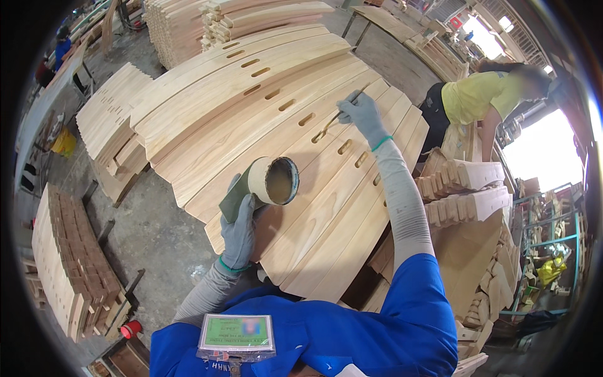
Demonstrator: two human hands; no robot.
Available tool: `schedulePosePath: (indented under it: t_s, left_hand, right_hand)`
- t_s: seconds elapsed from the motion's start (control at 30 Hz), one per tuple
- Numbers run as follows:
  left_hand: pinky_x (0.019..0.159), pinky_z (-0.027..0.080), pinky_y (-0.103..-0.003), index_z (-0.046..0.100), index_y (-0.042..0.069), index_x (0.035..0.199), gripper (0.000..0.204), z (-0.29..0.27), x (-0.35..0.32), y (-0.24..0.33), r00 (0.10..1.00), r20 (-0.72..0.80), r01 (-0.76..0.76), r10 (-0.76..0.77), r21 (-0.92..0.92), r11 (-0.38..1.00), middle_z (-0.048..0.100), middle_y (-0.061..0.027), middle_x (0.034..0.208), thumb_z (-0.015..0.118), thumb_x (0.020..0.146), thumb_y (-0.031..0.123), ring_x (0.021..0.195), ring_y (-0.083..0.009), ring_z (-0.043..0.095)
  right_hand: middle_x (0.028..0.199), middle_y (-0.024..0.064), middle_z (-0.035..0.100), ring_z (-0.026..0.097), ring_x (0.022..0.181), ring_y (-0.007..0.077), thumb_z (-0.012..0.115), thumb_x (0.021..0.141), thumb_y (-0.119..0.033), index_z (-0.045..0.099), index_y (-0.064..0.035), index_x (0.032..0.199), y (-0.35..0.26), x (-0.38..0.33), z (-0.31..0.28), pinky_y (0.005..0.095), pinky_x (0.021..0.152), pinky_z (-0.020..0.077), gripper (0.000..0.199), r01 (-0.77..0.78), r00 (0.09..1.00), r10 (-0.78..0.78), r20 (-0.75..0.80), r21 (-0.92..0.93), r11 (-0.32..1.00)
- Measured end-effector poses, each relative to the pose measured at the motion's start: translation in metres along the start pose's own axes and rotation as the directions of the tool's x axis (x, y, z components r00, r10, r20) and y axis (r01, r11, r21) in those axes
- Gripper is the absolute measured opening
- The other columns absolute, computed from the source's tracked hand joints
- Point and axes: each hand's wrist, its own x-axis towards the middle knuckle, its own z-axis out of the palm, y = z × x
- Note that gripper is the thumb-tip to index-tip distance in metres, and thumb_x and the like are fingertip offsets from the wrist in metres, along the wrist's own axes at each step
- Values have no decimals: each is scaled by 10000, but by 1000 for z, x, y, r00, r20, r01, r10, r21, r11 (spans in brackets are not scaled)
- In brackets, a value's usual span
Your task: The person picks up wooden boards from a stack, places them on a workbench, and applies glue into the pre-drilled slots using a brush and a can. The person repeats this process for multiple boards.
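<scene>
My left hand (239, 235), in a grey glove, is closed around a dark green handle-like piece attached to a round pot (258, 178). The pot tilts toward the right, showing a brownish content and a stained rim. My right hand (364, 117), gloved too, pinches a thin stick-like brush (335, 120). Its lower end meets a slot in one of the pale wooden boards (251, 147) lying side by side before me. Several oval slots run in a row across these boards. Whether the brush tip reaches inside the slot I cannot tell.
More slotted boards (110, 110) are stacked at the left, with another pile (53, 257) nearer on that side. A person in a yellow shirt (480, 97) leans over wood at the right. Curved wooden pieces (477, 201) pile up beside my right arm. A red cup (130, 329) sits low left.
</scene>
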Motion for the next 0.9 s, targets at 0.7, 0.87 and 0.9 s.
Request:
schedulePosePath:
  t_s: [0.7,0.87,0.9]
  left_hand:
    - [885,520,-326,314,34,1390,474,-5,-1,0,1000,-26,-2,3,25,1000,508,-112,1238,479,952,110,1071,-185,554]
    - [872,523,-329,321,24,1387,496,-1,1,-4,999,-21,-46,44,-90,995,506,-108,1240,511,938,113,1067,-185,551]
    - [869,526,-335,319,25,1387,496,0,1,-3,999,-9,-44,43,-105,994,505,-109,1241,511,938,114,1068,-188,552]
  right_hand:
    - [656,62,596,584,604,114,716,760,-163,592,6,769,-29,-20,29,249,541,468,211,72,982,-49,182,-120,990]
    - [741,81,621,624,670,133,681,775,-89,588,33,850,-13,-19,0,241,630,528,171,44,997,-40,-63,70,997]
    - [759,86,625,629,680,138,672,780,-76,586,39,867,-11,-21,-9,241,648,536,167,59,992,-47,-114,107,993]
